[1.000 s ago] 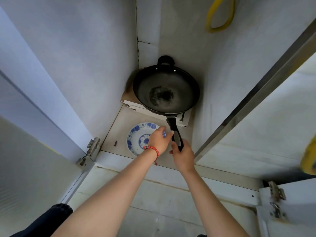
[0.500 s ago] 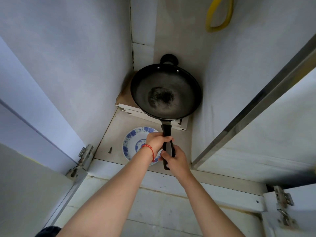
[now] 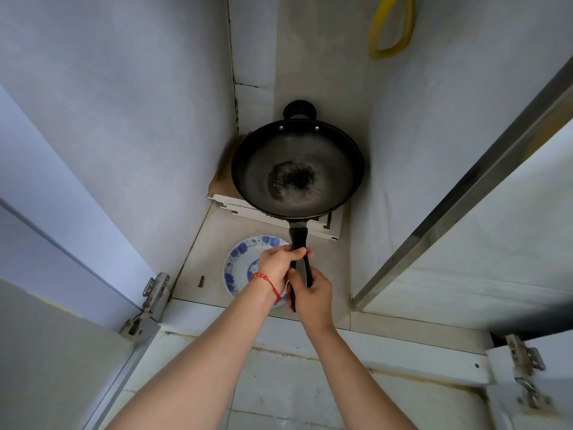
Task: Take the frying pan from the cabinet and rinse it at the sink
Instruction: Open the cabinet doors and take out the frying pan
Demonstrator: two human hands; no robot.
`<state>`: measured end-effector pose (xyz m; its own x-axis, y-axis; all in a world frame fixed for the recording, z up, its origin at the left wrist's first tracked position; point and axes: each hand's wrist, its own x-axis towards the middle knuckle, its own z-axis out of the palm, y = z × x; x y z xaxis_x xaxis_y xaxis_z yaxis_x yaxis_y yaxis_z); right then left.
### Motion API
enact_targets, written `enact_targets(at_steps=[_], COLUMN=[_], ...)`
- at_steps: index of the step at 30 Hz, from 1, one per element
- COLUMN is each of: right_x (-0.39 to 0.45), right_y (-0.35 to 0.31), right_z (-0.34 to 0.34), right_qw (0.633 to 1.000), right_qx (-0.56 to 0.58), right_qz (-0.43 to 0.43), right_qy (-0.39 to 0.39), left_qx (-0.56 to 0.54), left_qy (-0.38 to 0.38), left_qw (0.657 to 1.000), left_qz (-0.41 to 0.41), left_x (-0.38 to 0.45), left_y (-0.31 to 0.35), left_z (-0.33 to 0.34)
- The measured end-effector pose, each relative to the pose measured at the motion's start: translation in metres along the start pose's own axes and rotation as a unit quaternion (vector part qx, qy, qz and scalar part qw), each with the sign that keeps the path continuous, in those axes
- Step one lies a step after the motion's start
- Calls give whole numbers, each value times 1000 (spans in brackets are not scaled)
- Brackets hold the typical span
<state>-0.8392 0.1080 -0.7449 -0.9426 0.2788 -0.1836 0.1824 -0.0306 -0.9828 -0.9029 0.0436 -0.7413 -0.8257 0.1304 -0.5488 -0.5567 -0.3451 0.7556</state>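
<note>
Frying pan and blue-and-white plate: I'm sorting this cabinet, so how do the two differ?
The frying pan is black and deep with a long handle; the plate is white with blue flowers, shallow and handleless. The pan looks larger. The left hand and right hand grip the pan's handle; the plate lies untouched on the cabinet floor. Both are round.

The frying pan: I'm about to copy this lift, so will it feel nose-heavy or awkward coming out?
Probably front-heavy: the frying pan has a wide bowl far beyond the long handle, which may be why the left hand and right hand both grip it. It looks rigid. The plate beneath the handle looks breakable, so dipping risks a knock.
</note>
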Motion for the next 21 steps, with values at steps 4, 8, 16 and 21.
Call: enact_targets(at_steps=[4,8,16,21], right_x=[-4,-18,-83,-129], right_y=[-9,-27,-73,-120], right_z=[-8,-7,-5,-14], right_qw=[1000,999,995,993], right_qx=[-4,17,55,48], right_qz=[-10,-6,39,72], right_qy=[-12,-35,-70,-80], left_qx=[-16,5,41,54], left_qy=[-6,5,5,28], left_qw=[999,997,996,996], left_qz=[32,71,79,60], left_x=[-10,-29,-103,-164], left_y=[1,8,28,44], left_z=[1,0,-9,2])
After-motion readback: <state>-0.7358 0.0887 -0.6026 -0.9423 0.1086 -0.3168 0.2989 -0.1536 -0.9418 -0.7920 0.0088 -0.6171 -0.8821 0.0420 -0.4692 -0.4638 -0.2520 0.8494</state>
